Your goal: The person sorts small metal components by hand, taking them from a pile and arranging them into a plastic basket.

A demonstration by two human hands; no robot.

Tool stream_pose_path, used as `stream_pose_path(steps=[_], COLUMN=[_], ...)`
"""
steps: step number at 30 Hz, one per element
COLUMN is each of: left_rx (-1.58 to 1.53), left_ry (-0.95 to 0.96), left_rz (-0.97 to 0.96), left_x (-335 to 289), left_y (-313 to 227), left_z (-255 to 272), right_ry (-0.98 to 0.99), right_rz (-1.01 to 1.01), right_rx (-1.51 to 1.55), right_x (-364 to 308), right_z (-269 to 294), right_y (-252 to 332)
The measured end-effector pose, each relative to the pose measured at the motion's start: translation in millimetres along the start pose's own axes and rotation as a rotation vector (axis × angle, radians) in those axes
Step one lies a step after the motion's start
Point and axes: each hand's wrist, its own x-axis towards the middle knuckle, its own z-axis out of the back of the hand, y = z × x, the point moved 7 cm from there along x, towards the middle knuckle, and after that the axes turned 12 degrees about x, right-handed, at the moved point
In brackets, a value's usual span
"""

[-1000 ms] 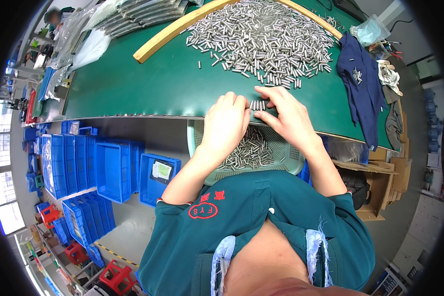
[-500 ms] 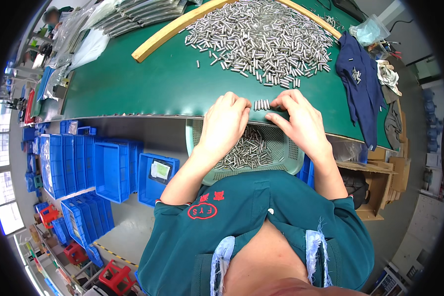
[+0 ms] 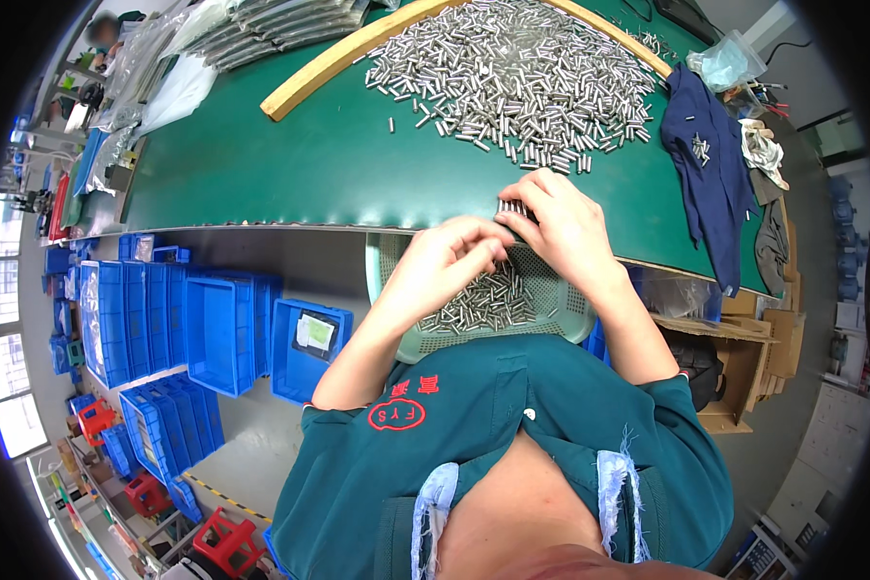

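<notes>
While pinching a row of metal pins [image 3: 514,207] with right hand [image 3: 565,220] on green table [image 3: 290,184], apparently for alignment, holds left hand [image 3: 445,261] half-curled at eight o'clock from them, over basket [image 3: 561,290], cannot tell if gripping.

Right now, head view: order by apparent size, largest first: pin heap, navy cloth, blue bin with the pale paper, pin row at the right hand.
1. Pin heap
2. Navy cloth
3. Blue bin
4. Pin row, partly covered by the right hand

Bin sits lower, likely farther away; true size unsure.
</notes>
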Motion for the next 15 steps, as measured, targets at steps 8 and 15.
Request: stream_pose_path(steps=[8,15], left_rx=[-1.126,-0.929], left_ry=[0.599,0.545], left_rz=[0.485,0.473], left_x=[-15.5,-14.7], left_y=[29.7,31.6], left_z=[-73.0,-76.1], right_ry=[0.105,0.161], right_rz=[0.023,0.005], right_rx=[0.059,0.153], right_x=[-17.9,-26.0], right_z=[3.0,7.5], right_y=[11.6,23.9])
